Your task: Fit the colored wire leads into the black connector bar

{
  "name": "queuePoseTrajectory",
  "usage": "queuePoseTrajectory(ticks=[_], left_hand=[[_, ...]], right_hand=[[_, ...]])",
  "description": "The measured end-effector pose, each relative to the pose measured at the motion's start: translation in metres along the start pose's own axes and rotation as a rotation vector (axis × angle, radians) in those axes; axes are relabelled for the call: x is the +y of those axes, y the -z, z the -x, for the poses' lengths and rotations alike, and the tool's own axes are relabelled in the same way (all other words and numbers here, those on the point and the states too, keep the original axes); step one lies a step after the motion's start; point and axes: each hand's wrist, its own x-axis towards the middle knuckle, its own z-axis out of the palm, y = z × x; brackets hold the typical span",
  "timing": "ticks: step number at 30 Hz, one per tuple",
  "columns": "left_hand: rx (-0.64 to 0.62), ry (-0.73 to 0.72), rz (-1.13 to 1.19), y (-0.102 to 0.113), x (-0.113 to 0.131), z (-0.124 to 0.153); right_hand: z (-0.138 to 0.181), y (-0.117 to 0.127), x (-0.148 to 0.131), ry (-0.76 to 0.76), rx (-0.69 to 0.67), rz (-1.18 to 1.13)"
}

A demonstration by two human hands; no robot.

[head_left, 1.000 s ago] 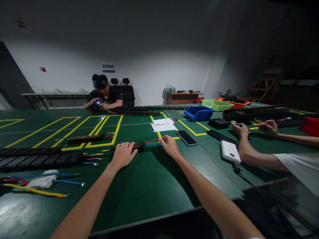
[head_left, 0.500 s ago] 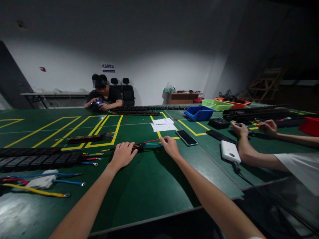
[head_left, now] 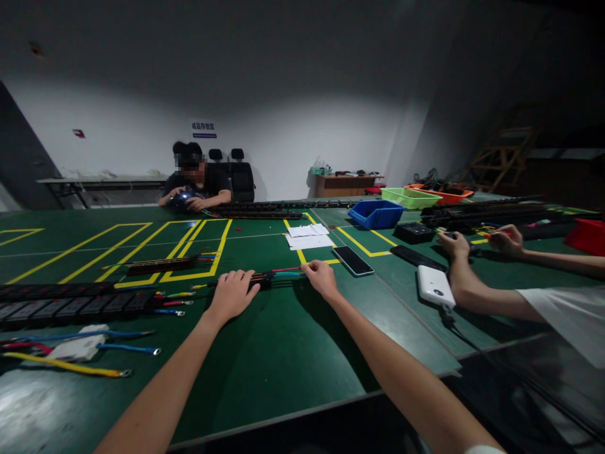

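Observation:
My left hand (head_left: 233, 292) lies flat on the green table (head_left: 283, 353), fingers stretched over the left end of a short dark strip (head_left: 261, 278) with coloured wires. My right hand (head_left: 321, 277) is at the strip's right end, fingers curled around the red and blue wires (head_left: 287, 272) that come out of it. A long black power strip (head_left: 70, 305) with loose coloured leads lies to the left.
A black phone (head_left: 353, 260), white papers (head_left: 309, 236) and a blue bin (head_left: 377, 214) lie beyond my right hand. A white device (head_left: 435, 285) sits beside a co-worker's forearm (head_left: 477, 296) at right. Another person (head_left: 195, 183) sits at the far side. Cables (head_left: 66, 353) lie at left.
Almost nothing moved; my right hand shifted slightly along the wires, and the view drifted a little.

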Motion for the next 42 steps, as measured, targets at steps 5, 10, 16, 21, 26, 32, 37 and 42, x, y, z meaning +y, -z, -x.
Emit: queuePoseTrajectory(ticks=[5, 10, 16, 21, 26, 32, 37, 42], left_hand=[[-0.028, 0.014, 0.001, 0.0026, 0.0009, -0.0001], [-0.024, 0.006, 0.005, 0.0009, -0.0002, 0.0000], [-0.004, -0.003, -0.024, -0.0010, -0.0003, 0.0003], [0.005, -0.002, -0.043, -0.0018, -0.0003, 0.0000], [0.009, -0.006, -0.022, -0.0042, -0.0025, -0.0006], [-0.002, -0.002, -0.014, -0.0033, -0.0026, -0.0003], [-0.004, -0.001, -0.010, -0.0031, -0.0024, -0.0002], [0.002, -0.003, -0.003, -0.0035, -0.0029, -0.0006]], right_hand=[[-0.0036, 0.0004, 0.0023, -0.027, 0.025, -0.051], [-0.0060, 0.0031, 0.0043, -0.015, 0.056, -0.142], [-0.0056, 0.0032, 0.0044, 0.032, 0.050, -0.171], [-0.0013, 0.0049, 0.0015, 0.019, 0.010, 0.039], [0.0008, 0.0057, 0.0003, 0.018, -0.005, 0.089], [-0.0033, 0.0034, 0.0015, 0.140, 0.138, -0.075], [-0.0044, 0.0019, -0.0004, 0.178, 0.181, -0.202], [-0.0053, 0.0014, 0.0035, 0.161, 0.101, -0.239]])
